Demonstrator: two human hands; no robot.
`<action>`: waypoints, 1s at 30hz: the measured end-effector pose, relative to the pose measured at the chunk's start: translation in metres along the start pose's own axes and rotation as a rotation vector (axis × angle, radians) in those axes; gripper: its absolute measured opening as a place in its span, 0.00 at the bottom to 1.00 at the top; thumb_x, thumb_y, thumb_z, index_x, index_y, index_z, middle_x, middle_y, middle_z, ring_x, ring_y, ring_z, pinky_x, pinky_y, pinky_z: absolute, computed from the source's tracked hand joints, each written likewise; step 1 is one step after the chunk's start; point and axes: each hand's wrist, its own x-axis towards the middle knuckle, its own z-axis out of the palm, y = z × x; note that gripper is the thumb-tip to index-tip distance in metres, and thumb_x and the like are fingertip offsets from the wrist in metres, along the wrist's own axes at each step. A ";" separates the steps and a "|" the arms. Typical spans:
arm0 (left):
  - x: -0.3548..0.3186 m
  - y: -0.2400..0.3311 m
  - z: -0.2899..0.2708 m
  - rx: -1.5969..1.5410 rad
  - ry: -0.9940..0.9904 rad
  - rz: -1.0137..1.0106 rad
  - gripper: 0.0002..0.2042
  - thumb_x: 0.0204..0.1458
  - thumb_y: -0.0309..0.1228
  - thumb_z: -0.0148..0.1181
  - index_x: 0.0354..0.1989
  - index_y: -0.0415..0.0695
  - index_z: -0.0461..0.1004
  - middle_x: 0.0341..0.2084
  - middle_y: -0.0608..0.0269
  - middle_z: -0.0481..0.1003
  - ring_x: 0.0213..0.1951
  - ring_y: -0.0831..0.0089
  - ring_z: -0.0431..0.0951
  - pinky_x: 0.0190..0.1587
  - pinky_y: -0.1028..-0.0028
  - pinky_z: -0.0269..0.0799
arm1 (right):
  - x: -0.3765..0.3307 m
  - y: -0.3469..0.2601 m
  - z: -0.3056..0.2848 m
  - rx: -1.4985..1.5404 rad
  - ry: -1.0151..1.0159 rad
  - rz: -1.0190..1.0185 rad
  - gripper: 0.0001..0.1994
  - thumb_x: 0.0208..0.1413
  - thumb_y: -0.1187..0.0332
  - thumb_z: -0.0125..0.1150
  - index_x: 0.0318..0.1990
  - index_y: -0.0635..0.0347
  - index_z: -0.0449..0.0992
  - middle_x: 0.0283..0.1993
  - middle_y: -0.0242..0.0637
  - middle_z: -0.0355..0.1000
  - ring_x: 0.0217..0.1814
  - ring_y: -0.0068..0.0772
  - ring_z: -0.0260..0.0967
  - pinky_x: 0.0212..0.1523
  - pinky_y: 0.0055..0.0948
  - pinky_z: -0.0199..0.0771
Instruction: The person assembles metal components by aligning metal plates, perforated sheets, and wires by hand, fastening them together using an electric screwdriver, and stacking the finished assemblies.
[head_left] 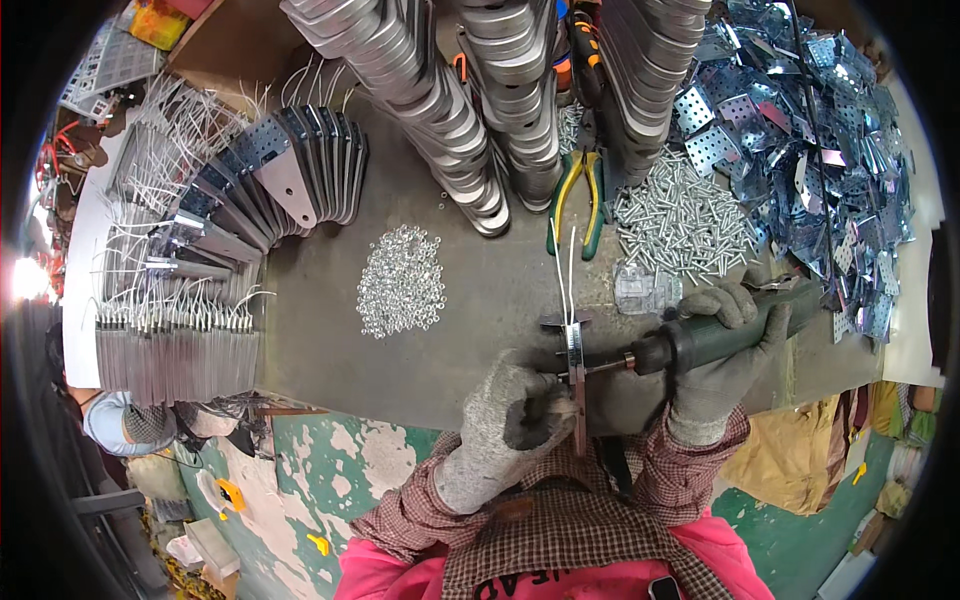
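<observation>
My left hand point(508, 412), in a grey knit glove, pinches a narrow metal part point(577, 385) seen nearly edge-on. Two white wires point(566, 290) rise from its far end. In my right hand point(712, 397), also gloved, lies a dark green power screwdriver point(705, 340) with the fingers wrapped around its body. The bit points left and meets the side of the metal part; the exact contact is too small to tell. A clear plastic block point(645, 290) sits just beyond the screwdriver. My left fingertips are partly hidden behind the part.
Small nuts point(402, 283) lie heaped left of centre, screws point(685, 222) at right. Pliers point(577, 205) rest before tall stacks of metal plates point(515, 110). Perforated plates point(800, 150) fill the far right. Rows of wired metal parts point(178, 355) line the left. A person's sleeve point(108, 425) shows lower left.
</observation>
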 end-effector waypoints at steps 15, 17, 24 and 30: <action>0.013 0.011 -0.004 0.147 0.001 0.090 0.10 0.46 0.28 0.67 0.33 0.42 0.72 0.34 0.54 0.75 0.30 0.56 0.78 0.30 0.63 0.73 | 0.000 -0.002 -0.007 -0.061 0.012 -0.026 0.14 0.66 0.57 0.52 0.45 0.60 0.68 0.30 0.32 0.65 0.33 0.27 0.64 0.48 0.41 0.66; 0.011 0.011 -0.007 0.184 -0.106 0.050 0.14 0.45 0.23 0.68 0.37 0.38 0.69 0.38 0.47 0.76 0.35 0.52 0.79 0.33 0.62 0.75 | -0.001 -0.003 -0.006 -0.067 0.031 -0.042 0.14 0.66 0.57 0.52 0.44 0.60 0.69 0.30 0.32 0.66 0.34 0.27 0.64 0.48 0.41 0.67; 0.026 0.025 -0.028 0.652 -0.214 0.361 0.16 0.40 0.26 0.66 0.40 0.38 0.74 0.56 0.45 0.66 0.54 0.45 0.71 0.52 0.52 0.71 | -0.002 -0.006 -0.008 -0.136 0.069 -0.066 0.14 0.65 0.56 0.53 0.43 0.59 0.70 0.29 0.30 0.64 0.31 0.26 0.62 0.47 0.40 0.67; 0.028 0.017 -0.027 0.249 -0.337 0.027 0.13 0.48 0.25 0.60 0.43 0.35 0.74 0.58 0.41 0.66 0.55 0.43 0.71 0.53 0.56 0.70 | -0.003 0.002 -0.004 -0.111 0.022 -0.029 0.15 0.64 0.54 0.54 0.44 0.57 0.71 0.29 0.28 0.63 0.31 0.24 0.61 0.45 0.37 0.66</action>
